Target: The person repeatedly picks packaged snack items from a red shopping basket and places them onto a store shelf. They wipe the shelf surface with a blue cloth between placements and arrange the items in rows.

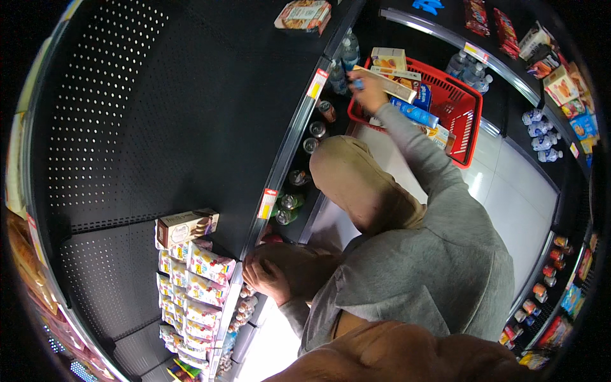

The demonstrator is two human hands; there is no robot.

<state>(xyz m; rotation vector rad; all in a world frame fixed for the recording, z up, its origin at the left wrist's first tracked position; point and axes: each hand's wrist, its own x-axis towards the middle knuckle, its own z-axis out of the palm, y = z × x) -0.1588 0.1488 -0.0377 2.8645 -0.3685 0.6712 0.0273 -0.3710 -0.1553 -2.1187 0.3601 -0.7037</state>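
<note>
My right hand [371, 93] is over the near-left side of a red plastic shopping basket [477, 117], its fingers on the end of a slim tan carton [389, 85]. A small blue patch at the fingers is too small to identify. Inside the basket lie several boxes, among them a pale yellow box [389, 58], a blue box [413, 112] and a cream box [444, 138]. My left hand [268, 278] rests on my bent knee [298, 260] with its fingers spread, holding nothing. My other knee [353, 176], in khaki trousers, points towards the shelf.
A black shelf [229, 95] runs along my left, bearing a brown-and-cream box [186, 229], several white snack packs [207, 286] and a packaged item [305, 16]. Below its edge stand drink cans [317, 129] and water bottles [351, 50]. More stocked shelving [539, 138] curves around the right.
</note>
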